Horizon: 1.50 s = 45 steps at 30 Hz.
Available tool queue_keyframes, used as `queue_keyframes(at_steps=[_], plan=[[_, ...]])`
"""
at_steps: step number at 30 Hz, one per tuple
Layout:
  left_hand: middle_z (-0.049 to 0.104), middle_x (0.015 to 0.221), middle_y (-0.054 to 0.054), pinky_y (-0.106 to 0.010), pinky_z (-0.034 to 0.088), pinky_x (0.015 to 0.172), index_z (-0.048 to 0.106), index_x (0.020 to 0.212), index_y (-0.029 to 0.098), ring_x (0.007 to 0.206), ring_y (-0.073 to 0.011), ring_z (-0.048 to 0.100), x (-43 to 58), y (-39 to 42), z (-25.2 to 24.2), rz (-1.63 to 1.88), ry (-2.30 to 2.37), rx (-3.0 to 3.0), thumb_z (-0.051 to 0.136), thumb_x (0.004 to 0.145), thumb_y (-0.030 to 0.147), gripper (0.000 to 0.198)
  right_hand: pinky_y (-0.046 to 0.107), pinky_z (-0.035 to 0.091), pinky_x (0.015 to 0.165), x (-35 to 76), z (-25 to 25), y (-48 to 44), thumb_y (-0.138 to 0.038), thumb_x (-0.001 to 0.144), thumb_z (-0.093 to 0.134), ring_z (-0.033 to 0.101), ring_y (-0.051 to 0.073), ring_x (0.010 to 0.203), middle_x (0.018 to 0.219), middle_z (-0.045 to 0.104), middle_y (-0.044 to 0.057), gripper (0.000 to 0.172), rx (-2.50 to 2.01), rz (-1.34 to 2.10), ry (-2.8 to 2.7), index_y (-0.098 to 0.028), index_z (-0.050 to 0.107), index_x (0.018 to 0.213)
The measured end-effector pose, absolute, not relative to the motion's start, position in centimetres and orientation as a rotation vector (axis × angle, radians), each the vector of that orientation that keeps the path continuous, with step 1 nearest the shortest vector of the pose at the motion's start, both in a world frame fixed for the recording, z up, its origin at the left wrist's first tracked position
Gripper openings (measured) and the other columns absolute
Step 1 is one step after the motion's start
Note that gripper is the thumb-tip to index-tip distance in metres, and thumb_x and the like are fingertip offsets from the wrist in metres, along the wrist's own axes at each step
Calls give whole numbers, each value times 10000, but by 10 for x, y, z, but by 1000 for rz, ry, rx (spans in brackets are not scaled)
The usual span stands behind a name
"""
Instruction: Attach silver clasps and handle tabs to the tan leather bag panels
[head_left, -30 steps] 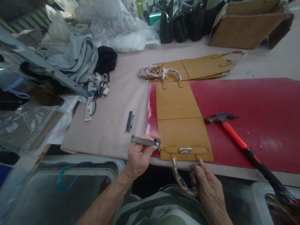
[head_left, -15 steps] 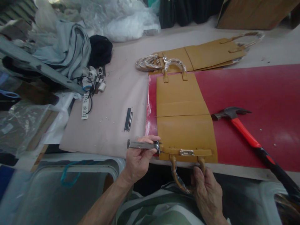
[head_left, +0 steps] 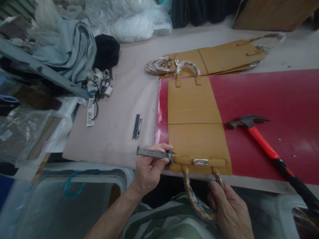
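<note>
A tan leather bag panel piece [head_left: 195, 139] lies flat, with a strap [head_left: 211, 162] and a plastic-wrapped metal clasp [head_left: 200, 162] near its lower edge. My left hand [head_left: 149, 172] is closed around a steel leather punch [head_left: 153, 152]. The punch's wide end meets the strap's left tip; whether it presses into the leather I cannot tell. Below the table edge, my right hand [head_left: 230, 202] grips the lower handle [head_left: 193, 196], which is wrapped in clear film and hangs toward my lap. A second wrapped handle [head_left: 188, 63] stands at the piece's far end.
Under the leather is a red board [head_left: 269, 96]. A claw hammer [head_left: 259, 132] rests on it, right of the leather. Two small metal tools [head_left: 137, 127] lie to the left. More tan bag pieces [head_left: 221, 58] are stacked behind. Cloth [head_left: 74, 49] and plastic wrap [head_left: 134, 26] crowd the back left.
My right hand has moved a little down and right along the handle, pulling it further from the leather's edge. The left hand and punch have hardly shifted.
</note>
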<state>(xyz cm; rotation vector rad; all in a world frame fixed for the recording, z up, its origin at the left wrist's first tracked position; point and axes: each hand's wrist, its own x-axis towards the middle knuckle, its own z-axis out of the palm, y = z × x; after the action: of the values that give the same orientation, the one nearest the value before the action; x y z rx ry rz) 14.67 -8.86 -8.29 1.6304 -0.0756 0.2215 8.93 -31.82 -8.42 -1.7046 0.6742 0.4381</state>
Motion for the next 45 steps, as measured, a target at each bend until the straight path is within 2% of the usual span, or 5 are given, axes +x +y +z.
queue_keyframes(at_steps=[7, 13, 22, 40, 45], plan=[[734, 1144, -94, -380, 591, 935, 623, 1040, 192, 1072, -236, 719, 146, -88, -85, 240, -100, 1649, 655, 937, 174, 110, 275, 410, 463, 85, -119, -311, -722, 875, 463, 514, 162, 442, 528, 555, -9, 489, -2106, 155, 491, -253, 535, 756], [737, 1134, -92, -387, 593, 934, 630, 1037, 194, 1064, -234, 720, 144, -86, -85, 263, -129, 1661, 661, 928, 158, 119, 266, 417, 461, 80, -119, -311, -714, 896, 462, 523, 160, 463, 543, 549, -14, 488, -2056, 205, 519, -248, 540, 773], [729, 1150, -91, -398, 591, 936, 627, 1051, 200, 1074, -240, 715, 144, -87, -84, 222, -136, 1637, 654, 935, 158, 126, 233, 345, 403, 84, -106, -304, -757, 826, 579, 415, 119, 456, 541, 455, -50, 537, -1730, 321, 674, -232, 508, 741], [728, 1155, -98, -374, 597, 938, 624, 1064, 181, 1076, -234, 720, 151, -89, -97, 228, -123, 1573, 661, 932, 163, 138, 210, 254, 362, 90, -104, -307, -794, 759, 629, 339, 84, 411, 504, 409, -59, 593, -1645, 358, 683, -218, 505, 690], [734, 1142, -106, -362, 608, 916, 627, 1061, 173, 1068, -236, 724, 153, -91, -98, 204, -100, 1538, 661, 935, 178, 130, 204, 246, 389, 95, -90, -307, -719, 763, 708, 325, 73, 435, 514, 426, -55, 555, -1549, 387, 701, -205, 516, 678]])
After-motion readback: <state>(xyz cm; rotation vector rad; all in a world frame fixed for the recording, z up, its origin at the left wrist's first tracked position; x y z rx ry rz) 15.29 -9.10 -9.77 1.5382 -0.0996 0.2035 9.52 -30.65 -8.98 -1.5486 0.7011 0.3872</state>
